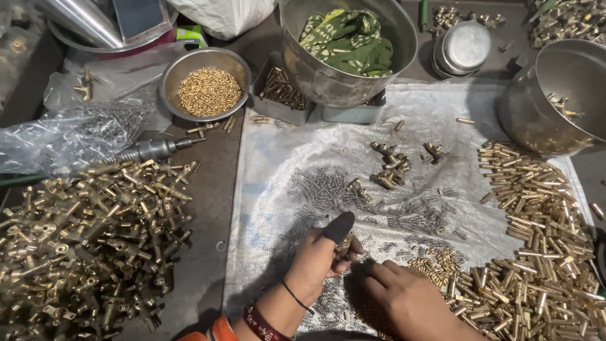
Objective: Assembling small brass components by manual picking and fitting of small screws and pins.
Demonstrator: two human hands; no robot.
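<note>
The left hand holds a small brass fitting between the thumb and the bent fingers; the thumb wears a dark cap, probably to protect it when pressing on metal. The wrist comes up from the lower edge and turns inward, so the fitting faces the right hand. That hand lies palm down, fingers half closed and stretched toward the fitting and the springs under it; I cannot tell if it pinches anything.

The parts are sorted in groups around the hands, which I judge keeps each kind within reach: brass pins at the right, a heap of larger fittings at the left, a bowl of small brass pieces behind. All lies on a silver sheet over the table.
</note>
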